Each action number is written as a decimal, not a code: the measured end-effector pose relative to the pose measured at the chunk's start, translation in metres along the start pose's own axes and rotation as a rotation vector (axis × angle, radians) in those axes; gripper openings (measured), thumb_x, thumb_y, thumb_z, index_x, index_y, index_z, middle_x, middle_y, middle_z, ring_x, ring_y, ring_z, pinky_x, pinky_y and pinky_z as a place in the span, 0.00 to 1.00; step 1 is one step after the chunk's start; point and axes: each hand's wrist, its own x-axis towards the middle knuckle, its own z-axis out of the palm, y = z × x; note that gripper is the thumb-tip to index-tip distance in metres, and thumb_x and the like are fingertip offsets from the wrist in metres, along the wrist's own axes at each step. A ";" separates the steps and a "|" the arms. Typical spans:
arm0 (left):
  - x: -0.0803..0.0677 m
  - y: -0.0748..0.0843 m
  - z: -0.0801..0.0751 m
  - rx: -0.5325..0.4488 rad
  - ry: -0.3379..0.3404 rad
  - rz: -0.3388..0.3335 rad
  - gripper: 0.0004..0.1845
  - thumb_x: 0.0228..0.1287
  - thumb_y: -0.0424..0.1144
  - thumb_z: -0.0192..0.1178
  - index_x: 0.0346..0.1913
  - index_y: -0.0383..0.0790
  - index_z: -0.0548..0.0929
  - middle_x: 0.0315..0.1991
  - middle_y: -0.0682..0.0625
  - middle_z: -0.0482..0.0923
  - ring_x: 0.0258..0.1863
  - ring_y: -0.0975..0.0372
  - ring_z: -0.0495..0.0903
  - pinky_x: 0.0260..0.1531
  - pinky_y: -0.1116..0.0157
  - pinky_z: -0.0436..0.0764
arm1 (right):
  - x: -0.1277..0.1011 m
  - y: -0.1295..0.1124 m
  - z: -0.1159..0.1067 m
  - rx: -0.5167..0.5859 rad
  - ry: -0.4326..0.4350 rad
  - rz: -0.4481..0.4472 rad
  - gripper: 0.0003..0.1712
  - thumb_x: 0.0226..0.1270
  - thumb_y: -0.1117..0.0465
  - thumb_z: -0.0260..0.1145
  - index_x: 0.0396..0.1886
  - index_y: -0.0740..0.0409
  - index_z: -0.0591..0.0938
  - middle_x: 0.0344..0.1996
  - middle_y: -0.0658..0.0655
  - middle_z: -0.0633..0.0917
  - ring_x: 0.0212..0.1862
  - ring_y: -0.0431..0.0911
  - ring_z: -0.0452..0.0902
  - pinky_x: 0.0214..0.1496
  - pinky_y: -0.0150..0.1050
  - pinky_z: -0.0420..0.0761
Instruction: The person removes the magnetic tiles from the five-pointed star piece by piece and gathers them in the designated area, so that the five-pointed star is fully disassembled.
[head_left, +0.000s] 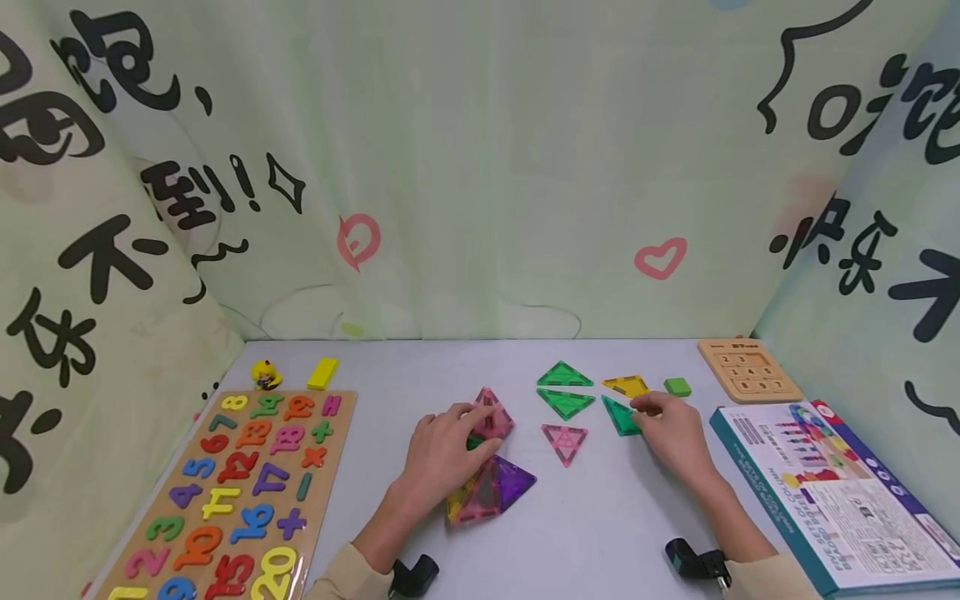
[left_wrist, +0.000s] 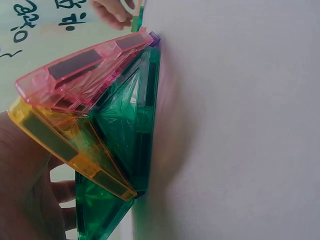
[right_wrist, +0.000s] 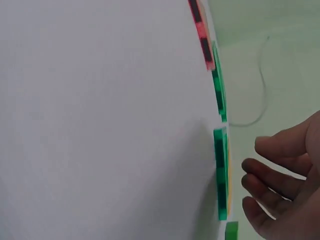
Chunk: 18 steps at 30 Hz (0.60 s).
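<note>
My left hand (head_left: pixel 447 450) holds a built shape of translucent magnetic tiles, its fingers curled behind it in the left wrist view. The shape joins pink tiles (left_wrist: pixel 85 70), a yellow tile (left_wrist: pixel 65 145), green tiles (left_wrist: pixel 127 115) and a purple tile (head_left: pixel 515 482). My right hand (head_left: pixel 672 433) hovers by a green triangle tile (head_left: pixel 619 417) lying on the table. In the right wrist view its fingers are loosely bent and apart from that tile. Close by lie a yellow triangle tile (head_left: pixel 627 385), a pink triangle tile (head_left: pixel 564 442) and two more green triangle tiles (head_left: pixel 564 373).
A wooden number board (head_left: pixel 247 475) covers the table's left side; behind it stand a small yellow-haired figure (head_left: pixel 266 375) and a yellow block (head_left: pixel 322 373). To the right are a green block (head_left: pixel 677 387), a wooden number tray (head_left: pixel 750 371) and a large box (head_left: pixel 840 500). Printed curtains enclose the table.
</note>
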 end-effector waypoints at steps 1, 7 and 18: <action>0.000 0.000 0.000 0.002 0.003 0.000 0.30 0.65 0.63 0.59 0.69 0.63 0.73 0.64 0.48 0.77 0.61 0.52 0.78 0.64 0.45 0.71 | -0.003 -0.004 0.001 0.009 -0.016 -0.021 0.15 0.71 0.64 0.60 0.53 0.64 0.83 0.48 0.65 0.84 0.49 0.54 0.75 0.48 0.44 0.78; 0.000 0.000 -0.001 0.014 0.015 -0.004 0.30 0.64 0.63 0.60 0.69 0.63 0.73 0.64 0.48 0.77 0.61 0.52 0.78 0.64 0.46 0.72 | -0.026 -0.043 0.025 0.083 -0.223 -0.148 0.11 0.67 0.63 0.66 0.47 0.54 0.87 0.42 0.52 0.87 0.42 0.45 0.77 0.43 0.34 0.79; 0.000 0.000 -0.002 0.014 -0.013 0.010 0.30 0.66 0.64 0.58 0.70 0.64 0.71 0.64 0.48 0.76 0.61 0.51 0.79 0.64 0.46 0.72 | -0.049 -0.079 0.069 0.167 -0.483 -0.355 0.12 0.62 0.62 0.70 0.46 0.58 0.87 0.35 0.50 0.85 0.37 0.42 0.76 0.37 0.30 0.77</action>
